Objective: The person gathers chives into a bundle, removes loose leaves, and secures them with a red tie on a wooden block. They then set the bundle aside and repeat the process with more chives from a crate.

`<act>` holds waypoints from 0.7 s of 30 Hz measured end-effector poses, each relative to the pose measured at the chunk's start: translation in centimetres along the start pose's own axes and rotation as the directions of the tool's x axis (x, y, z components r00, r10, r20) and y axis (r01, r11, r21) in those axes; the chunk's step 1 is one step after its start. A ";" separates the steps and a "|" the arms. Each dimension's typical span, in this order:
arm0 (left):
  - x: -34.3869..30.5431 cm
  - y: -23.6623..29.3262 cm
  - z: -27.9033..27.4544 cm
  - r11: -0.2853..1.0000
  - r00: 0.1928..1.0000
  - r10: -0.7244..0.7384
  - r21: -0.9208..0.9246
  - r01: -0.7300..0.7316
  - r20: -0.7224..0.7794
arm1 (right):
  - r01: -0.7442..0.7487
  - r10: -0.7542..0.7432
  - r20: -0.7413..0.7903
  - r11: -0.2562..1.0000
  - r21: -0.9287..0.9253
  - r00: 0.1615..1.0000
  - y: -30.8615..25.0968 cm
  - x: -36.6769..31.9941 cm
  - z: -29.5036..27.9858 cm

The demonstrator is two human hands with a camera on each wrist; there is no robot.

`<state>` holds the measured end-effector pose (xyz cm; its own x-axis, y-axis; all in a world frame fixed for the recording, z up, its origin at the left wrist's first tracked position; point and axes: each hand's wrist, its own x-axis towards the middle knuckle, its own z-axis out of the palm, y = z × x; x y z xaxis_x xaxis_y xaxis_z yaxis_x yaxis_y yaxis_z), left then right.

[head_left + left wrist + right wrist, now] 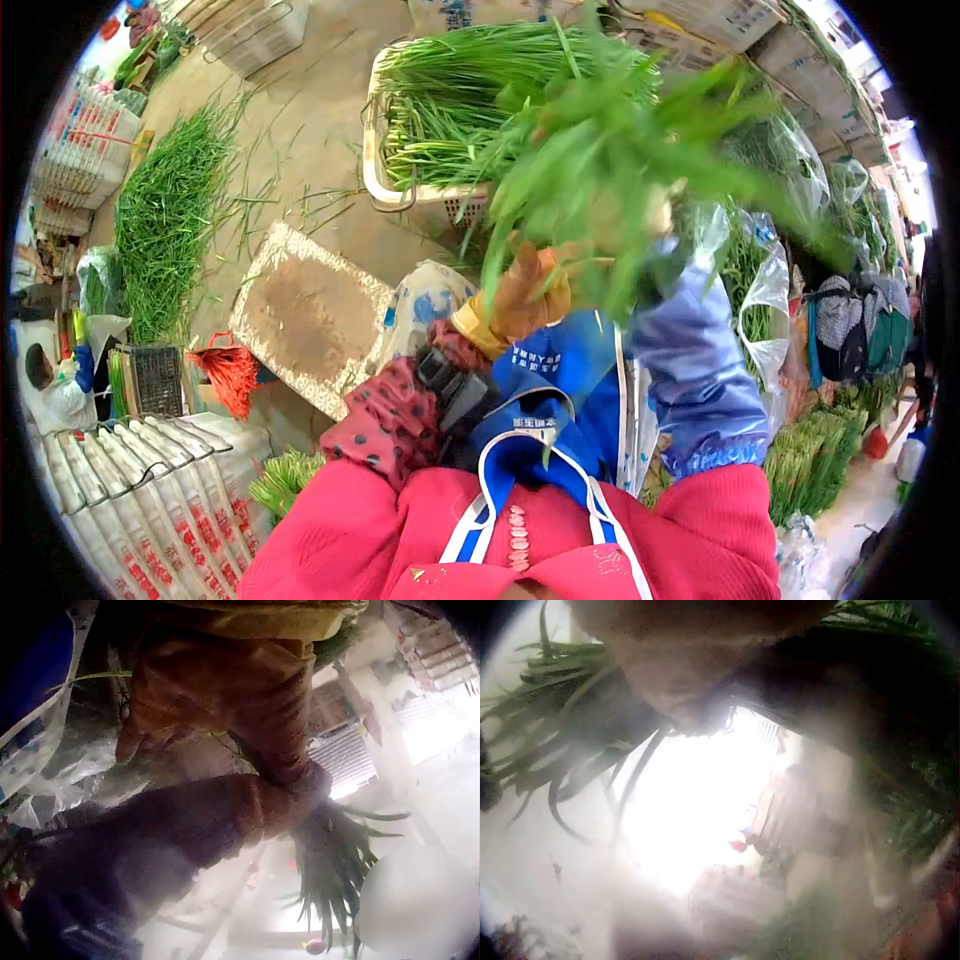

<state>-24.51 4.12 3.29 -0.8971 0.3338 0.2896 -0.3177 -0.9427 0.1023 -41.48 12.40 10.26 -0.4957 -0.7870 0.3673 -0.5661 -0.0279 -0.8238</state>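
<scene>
A large bunch of chive-like greens (620, 150), long and flat-bladed, is raised in front of the body and blurred in the head view. My right hand (289, 806), in a brownish glove, grips it; leaves hide most of that hand from the head camera. Its blades fan out past the glove in the right wrist view. Close beside it is my left hand (520, 295), in an orange-brown glove, with its fingers extended and loose. A thin pale stalk (90, 676) shows beside the left glove.
A cream plastic basket (375, 150) full of similar greens stands ahead. On the floor at left are loose greens (170, 220) and a dirt-covered white board (310, 310). Red ties (228, 370) hang near it. Plastic-wrapped greens (760, 290) line the right side; white foam boxes (160, 500) stand lower left.
</scene>
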 end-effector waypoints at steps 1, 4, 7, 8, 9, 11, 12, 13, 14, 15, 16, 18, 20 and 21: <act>-0.6 -0.2 0.5 1.000 0.999 -0.015 -0.013 0.014 -0.042 | 0.100 -0.080 -0.066 0.913 0.395 0.995 0.2 -1.5 0.5; -2.7 -1.2 1.8 0.999 0.974 -0.028 0.010 0.031 -0.227 | 0.424 -0.444 0.003 0.855 -0.298 0.896 -9.6 -4.7 3.3; -4.0 -2.4 3.0 0.998 0.933 -0.037 0.040 0.055 -0.359 | 0.417 -0.394 0.139 0.831 -0.368 0.909 -10.7 -9.9 6.6; -4.6 -2.9 3.3 0.996 0.920 -0.034 0.059 0.062 -0.392 | 0.401 -0.376 0.143 0.828 -0.390 0.915 -10.7 -11.7 7.9; -4.9 -3.3 3.7 0.995 0.905 -0.029 0.076 0.067 -0.425 | 0.372 -0.366 0.111 0.795 -0.479 0.924 -11.6 -13.2 8.5; -5.5 -3.6 4.3 0.992 0.872 -0.011 0.103 0.071 -0.490 | 0.401 -0.345 0.204 0.804 -0.439 0.916 -12.4 -15.4 8.7; -5.8 -3.7 4.5 0.991 0.851 -0.001 0.112 0.070 -0.525 | 0.384 -0.302 0.257 0.838 -0.388 0.918 -13.3 -16.1 8.2; -6.0 -3.7 4.8 0.990 0.829 0.015 0.125 0.067 -0.558 | 0.348 -0.256 0.336 0.903 -0.251 0.906 -14.5 -16.4 7.2; -6.3 -3.8 5.3 0.986 0.798 0.056 0.158 0.049 -0.599 | 0.189 -0.166 0.262 0.980 -0.066 0.951 -14.5 -17.5 6.6; -6.7 -2.8 4.6 0.987 0.826 -0.035 0.108 0.116 -0.562 | 0.033 -0.062 0.210 0.990 0.135 0.976 -14.2 -18.9 6.0; -7.0 -2.0 4.2 0.981 0.847 -0.124 0.064 0.183 -0.516 | -0.107 0.047 0.181 0.936 0.336 0.982 -14.1 -19.6 5.6; -8.1 -1.4 3.9 0.937 0.853 -0.059 0.265 0.226 -0.519 | -0.571 0.617 0.203 0.485 0.662 0.760 -13.4 -18.9 5.7; -9.0 -1.2 5.0 0.886 0.910 -0.084 0.388 0.254 -0.406 | -0.671 0.523 0.436 0.448 0.591 0.733 -9.2 -19.3 7.6; -9.5 -1.6 6.3 0.870 0.880 -0.028 0.423 0.255 -0.473 | -0.609 0.519 0.472 0.125 0.783 0.713 -11.1 -19.0 8.5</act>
<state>-13.57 2.42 6.35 -0.9264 0.3201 -0.1983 -0.3749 -0.7350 0.5650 -20.18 22.41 8.74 -0.3363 -0.8662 -0.3696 0.7470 -0.0064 -0.6648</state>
